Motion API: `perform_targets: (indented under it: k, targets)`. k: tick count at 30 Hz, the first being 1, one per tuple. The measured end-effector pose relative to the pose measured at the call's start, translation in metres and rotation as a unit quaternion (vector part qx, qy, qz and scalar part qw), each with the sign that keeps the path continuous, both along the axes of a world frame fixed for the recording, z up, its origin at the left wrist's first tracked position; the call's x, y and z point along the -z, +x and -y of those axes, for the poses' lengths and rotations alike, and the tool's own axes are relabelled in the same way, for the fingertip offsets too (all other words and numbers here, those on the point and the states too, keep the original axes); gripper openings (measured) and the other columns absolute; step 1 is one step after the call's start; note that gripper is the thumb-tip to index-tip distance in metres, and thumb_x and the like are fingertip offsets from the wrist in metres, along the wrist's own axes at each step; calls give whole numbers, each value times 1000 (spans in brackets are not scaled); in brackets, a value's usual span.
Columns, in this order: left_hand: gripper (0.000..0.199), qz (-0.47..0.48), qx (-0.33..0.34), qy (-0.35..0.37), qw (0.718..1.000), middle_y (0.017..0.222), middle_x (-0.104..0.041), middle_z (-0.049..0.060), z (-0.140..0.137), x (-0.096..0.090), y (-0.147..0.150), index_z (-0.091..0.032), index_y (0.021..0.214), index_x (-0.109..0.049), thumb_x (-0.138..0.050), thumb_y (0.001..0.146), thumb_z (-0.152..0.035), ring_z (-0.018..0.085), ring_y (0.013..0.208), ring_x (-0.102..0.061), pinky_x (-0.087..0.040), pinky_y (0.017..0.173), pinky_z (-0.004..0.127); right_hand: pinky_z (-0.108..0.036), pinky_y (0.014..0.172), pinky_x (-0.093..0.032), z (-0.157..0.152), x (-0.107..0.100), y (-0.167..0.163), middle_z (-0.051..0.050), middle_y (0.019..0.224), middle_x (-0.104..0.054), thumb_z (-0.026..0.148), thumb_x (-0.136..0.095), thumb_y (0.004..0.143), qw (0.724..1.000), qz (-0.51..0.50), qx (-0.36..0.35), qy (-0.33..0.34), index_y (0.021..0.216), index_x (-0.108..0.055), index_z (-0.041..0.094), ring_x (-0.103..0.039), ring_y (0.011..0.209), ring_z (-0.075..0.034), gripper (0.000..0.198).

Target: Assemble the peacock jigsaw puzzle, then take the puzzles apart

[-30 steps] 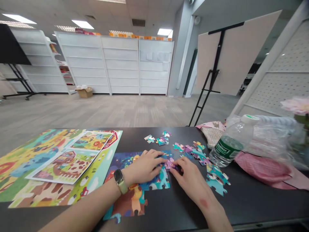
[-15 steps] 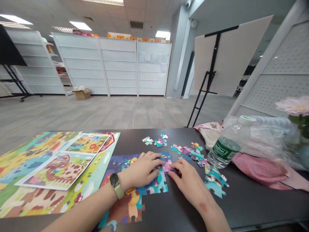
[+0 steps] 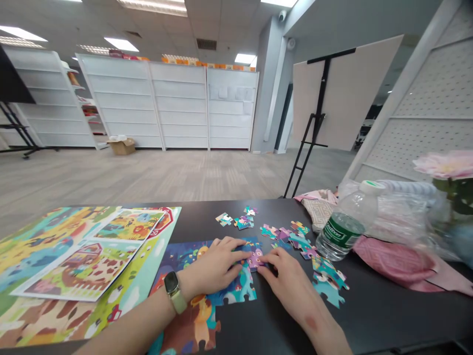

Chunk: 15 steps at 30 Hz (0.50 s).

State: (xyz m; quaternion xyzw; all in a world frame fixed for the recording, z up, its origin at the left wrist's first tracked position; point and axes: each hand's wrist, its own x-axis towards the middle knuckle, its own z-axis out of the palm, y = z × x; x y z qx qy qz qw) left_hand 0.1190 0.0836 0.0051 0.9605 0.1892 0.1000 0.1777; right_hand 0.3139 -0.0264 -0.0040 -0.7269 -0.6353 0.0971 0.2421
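Note:
A partly joined jigsaw puzzle (image 3: 236, 291) in blue, orange and brown lies on the dark table in front of me. My left hand (image 3: 218, 264), a watch on its wrist, rests over the puzzle with fingers stretched out, their tips by the left side of a purple puzzle piece (image 3: 254, 258). My right hand (image 3: 283, 271) has thumb and index finger pinched at that piece's right edge. The piece lies at the puzzle's right side; whether it is fully seated I cannot tell. Loose puzzle pieces (image 3: 301, 240) lie farther right, and several more pieces (image 3: 244, 222) lie behind.
On the left, a farm-picture sheet (image 3: 144, 276) carries a smaller printed card (image 3: 83, 268). A water bottle (image 3: 342, 224) stands to the right, beside pink cloth (image 3: 391, 266) and clear plastic wrapping (image 3: 406, 212). An easel (image 3: 314, 123) stands beyond the table.
The camera view has shifted slightly. Both hands stay at the purple puzzle piece, in nearly the same pose.

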Motion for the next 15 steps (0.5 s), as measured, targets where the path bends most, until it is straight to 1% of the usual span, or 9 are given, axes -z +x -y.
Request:
perform_targets:
  k: [3,8,12,15]
  targets:
    - [45,-2,0,-2,1000,149,-47,6,0,0,0,-38,141,-51,-45,98,-24,31,134,-44,-38,108,59,-31,84,-49,1,-1,0,-5,100,-66,23,-58,92,1000,6,4,-1,97,-76,23,-67,90,-20,18]
    - [46,-6,-5,-6,1000,149,-47,6,0,1,0,-39,142,-51,-45,99,-25,31,135,-43,-37,109,60,-31,85,-50,2,0,-2,-6,100,-67,21,-57,91,1000,2,12,17,98,-75,23,-67,92,-21,20]
    - [44,-5,-6,-2,1000,149,-47,7,1,2,0,-38,140,-52,-44,99,-24,32,135,-43,-36,109,61,-32,84,-50,2,2,-1,-6,100,-67,20,-55,92,1000,10,8,17,98,-75,23,-67,91,-21,20]
    - [43,-4,-7,9,1000,148,-48,7,2,2,1,-36,139,-53,-44,99,-24,32,133,-45,-37,108,59,-32,85,-50,2,2,0,-6,101,-67,19,-55,93,1000,11,2,10,96,-73,22,-67,93,-21,19]
